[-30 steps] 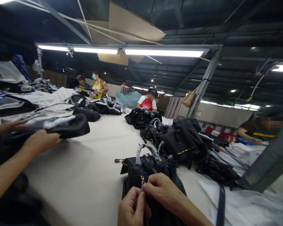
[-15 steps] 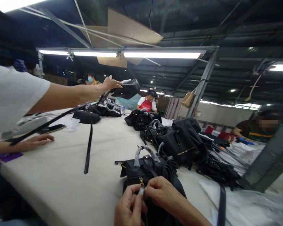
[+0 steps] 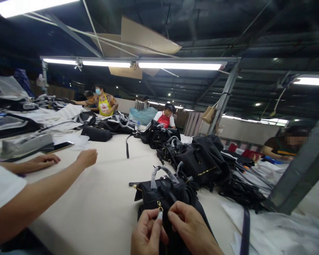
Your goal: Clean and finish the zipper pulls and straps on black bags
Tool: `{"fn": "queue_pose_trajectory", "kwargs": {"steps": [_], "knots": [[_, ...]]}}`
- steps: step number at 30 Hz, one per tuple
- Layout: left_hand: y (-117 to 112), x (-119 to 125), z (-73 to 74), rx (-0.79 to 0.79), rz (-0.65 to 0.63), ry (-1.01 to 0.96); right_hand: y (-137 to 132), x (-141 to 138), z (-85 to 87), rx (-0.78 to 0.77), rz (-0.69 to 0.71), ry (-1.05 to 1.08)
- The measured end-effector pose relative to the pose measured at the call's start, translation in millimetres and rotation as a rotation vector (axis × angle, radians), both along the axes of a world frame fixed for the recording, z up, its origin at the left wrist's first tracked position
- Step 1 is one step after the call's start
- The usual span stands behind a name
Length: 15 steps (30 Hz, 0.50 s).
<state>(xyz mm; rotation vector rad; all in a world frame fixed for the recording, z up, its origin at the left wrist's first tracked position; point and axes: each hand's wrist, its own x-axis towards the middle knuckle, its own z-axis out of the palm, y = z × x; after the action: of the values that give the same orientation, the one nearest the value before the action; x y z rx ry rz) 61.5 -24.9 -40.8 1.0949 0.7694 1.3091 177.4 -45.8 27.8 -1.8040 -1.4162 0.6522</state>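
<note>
Nearby, hands [image 3: 148, 232] at pull [image 3: 160, 214], black bag [image 3: 150, 196]

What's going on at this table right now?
Someone is working on a black bag lying on the pale table. Their left hand pinches a small wrapped tab that hangs from a gold clasp on the bag. The right hand is close beside it, fingers curled; whether it grips anything is unclear. Further off to the left are a co-worker's hands, one of them closed. More black bags are heaped just beyond.
</note>
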Motion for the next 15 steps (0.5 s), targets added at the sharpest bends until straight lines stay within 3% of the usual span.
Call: {"fn": "queue_pose_trajectory", "kwargs": {"steps": [4, 10, 12, 15], "knots": [[-5.0, -3.5, -3.8, 0.181, 0.046, 0.190, -2.9, -3.9, 2.0, -0.028, 0.056, 0.160], [-6.6, -6.6, -1.5, 0.305, 0.080, 0.323, 1.1, -15.1, -4.9, -0.225, -0.020, 0.523], [-6.1, -8.4, -0.9, 0.273, 0.044, 0.301, 1.0, -15.9, -7.0, -0.215, -0.031, 0.597], [-4.0, -16.5, 1.5, 0.078, -0.070, 0.208, 1.4, -13.4, -10.7, -0.222, -0.027, 0.732]]}}
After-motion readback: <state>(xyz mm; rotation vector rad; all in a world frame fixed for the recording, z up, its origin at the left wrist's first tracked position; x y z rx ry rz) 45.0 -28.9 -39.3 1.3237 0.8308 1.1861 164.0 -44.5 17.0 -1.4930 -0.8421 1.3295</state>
